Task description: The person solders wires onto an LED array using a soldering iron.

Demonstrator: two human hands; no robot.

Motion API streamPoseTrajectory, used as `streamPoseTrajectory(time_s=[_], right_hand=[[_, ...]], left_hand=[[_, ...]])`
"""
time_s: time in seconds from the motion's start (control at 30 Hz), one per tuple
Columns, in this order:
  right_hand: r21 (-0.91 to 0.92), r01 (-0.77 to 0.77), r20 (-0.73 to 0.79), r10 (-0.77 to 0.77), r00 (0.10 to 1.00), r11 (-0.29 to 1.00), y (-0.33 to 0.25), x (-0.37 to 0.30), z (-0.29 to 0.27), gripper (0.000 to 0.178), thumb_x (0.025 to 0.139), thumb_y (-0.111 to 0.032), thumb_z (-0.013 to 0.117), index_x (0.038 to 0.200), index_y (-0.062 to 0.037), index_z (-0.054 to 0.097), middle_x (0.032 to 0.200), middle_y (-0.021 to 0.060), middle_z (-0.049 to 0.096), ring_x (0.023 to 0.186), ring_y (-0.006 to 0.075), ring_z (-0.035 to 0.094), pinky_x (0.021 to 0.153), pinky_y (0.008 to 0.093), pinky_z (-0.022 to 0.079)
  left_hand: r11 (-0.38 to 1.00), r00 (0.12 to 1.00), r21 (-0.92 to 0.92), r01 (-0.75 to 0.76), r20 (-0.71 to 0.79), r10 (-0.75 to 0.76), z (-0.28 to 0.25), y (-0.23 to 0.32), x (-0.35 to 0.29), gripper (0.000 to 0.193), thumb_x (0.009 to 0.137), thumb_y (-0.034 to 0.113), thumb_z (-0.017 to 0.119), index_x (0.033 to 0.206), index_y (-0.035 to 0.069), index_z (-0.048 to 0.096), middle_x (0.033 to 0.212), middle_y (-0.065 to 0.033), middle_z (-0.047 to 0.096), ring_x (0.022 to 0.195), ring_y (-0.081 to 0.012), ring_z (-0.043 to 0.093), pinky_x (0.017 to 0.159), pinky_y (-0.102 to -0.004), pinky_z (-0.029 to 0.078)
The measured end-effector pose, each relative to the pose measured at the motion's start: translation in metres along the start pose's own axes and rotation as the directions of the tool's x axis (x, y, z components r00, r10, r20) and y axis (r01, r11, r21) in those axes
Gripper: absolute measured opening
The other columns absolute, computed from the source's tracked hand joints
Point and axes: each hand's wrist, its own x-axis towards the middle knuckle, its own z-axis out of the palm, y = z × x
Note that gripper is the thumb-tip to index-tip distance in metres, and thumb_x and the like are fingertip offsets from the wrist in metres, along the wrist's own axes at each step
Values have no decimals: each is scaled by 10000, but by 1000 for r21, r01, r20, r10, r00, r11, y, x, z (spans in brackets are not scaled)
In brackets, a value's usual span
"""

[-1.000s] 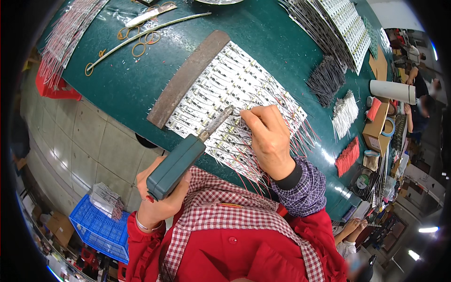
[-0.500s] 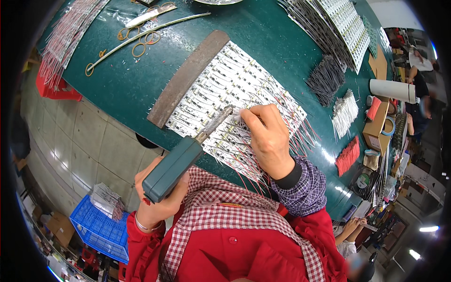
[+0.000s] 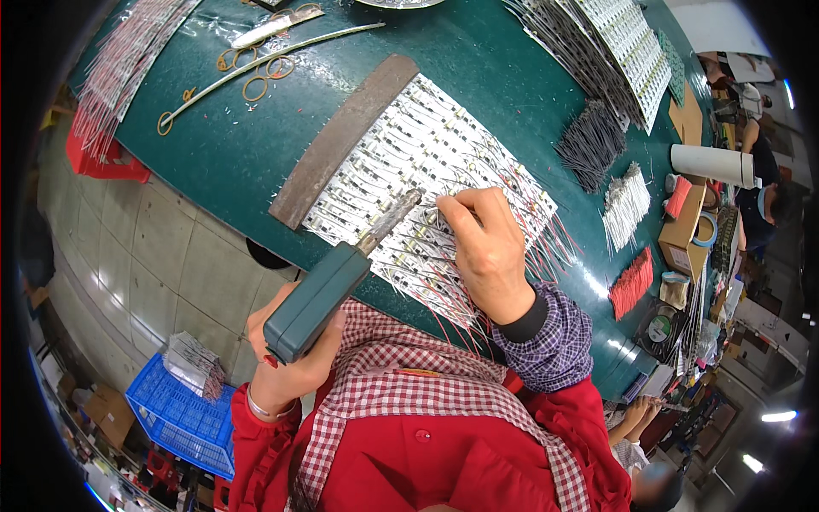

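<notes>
My left hand is wrapped round the dark green body of a soldering gun. Its metal tip points up and right, over a white sheet of small circuit boards on the table. Just right of the tip, my right hand is closed in a pinch low over the sheet, with what looks like a thin wire at its fingertips; the fingers partly hide it. Rows of black and red wires stick out along the sheet's near and right sides. A brown bar lies along the sheet's left edge.
Bundles of black wires, white wires and red wires lie to the right. More wired boards are stacked at the far right. Rubber bands lie at the far left. A blue crate stands below the table's left edge.
The soldering gun has shifted very slightly, its tip staying close to my right fingertips. My right hand has hardly moved and keeps its pinch.
</notes>
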Motion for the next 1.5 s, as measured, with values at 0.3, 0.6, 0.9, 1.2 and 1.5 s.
streamPoseTrajectory(time_s=[0.3,0.6,0.9,1.2,1.5], right_hand=[[6,-3,7,3,1000,1000,-2,0,-1,330,715,53,633,1041,3,647,937,109,572,834,260,577,649,346,503],[-6,-3,12,3,1000,1000,-3,1,-2,340,710,63,629,1044,0,643,941,110,568,844,265,577,654,356,507],[-8,-3,13,3,1000,1000,-3,1,-1,333,713,62,626,1040,1,640,942,111,568,850,267,577,655,354,508],[1,35,-52,-35,998,999,-8,0,-5,323,700,30,632,1023,14,650,931,104,577,837,268,571,672,360,488],[20,18,-4,-18,1000,1000,-12,-5,0,335,695,32,629,1027,0,661,928,98,577,830,260,565,658,356,488]], left_hand=[[999,998,7,38,47,-39,1,3,4,180,783,-30,726,954,-54,677,815,-102,647,641,-169,611,580,-271,467],[1000,1000,-11,13,-6,-13,2,-1,0,196,788,-16,724,977,-55,690,820,-108,648,643,-172,614,580,-272,472],[999,999,-5,-32,-28,32,0,-5,-4,229,782,-21,719,1008,-55,701,853,-119,659,653,-166,626,579,-272,484],[1000,1000,5,-10,-30,10,-4,-4,-7,241,782,-19,722,1017,-65,695,860,-115,666,667,-161,628,599,-265,489],[999,999,-11,33,-20,-33,-8,-3,-12,242,776,-25,723,1012,-70,689,878,-125,671,702,-169,643,630,-267,498]])
